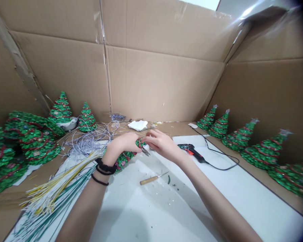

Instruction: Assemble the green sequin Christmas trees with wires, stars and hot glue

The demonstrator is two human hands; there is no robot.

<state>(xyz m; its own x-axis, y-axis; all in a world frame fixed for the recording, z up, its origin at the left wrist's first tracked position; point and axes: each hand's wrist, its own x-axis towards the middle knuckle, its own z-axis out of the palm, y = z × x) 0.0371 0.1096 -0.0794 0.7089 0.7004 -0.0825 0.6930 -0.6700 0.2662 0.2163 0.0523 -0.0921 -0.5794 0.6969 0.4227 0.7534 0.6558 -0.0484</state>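
My left hand [127,142], with black bands at the wrist, is wrapped round a small green Christmas tree [125,160] trimmed in red. The tree lies tilted, partly hidden under the hand, and its tip shows by my fingers. A short pointed metal tool tip [145,152], like scissor or plier blades, juts out beneath my fingers; which hand holds it I cannot tell. My right hand [159,143] is closed close to the tree's tip, its fingers bent together; what they pinch is hidden. Below both hands an awl with a wooden handle [148,180] rests on the white board [131,208].
Bundles of yellow, white and green cords [58,188] lie at left, beside tangled pale cord [83,144]. A black glue gun [195,153] with its cable lies right. Finished-looking trees [264,151] line the right side; more trees [37,141] stand left. Cardboard walls [164,77] enclose the table.
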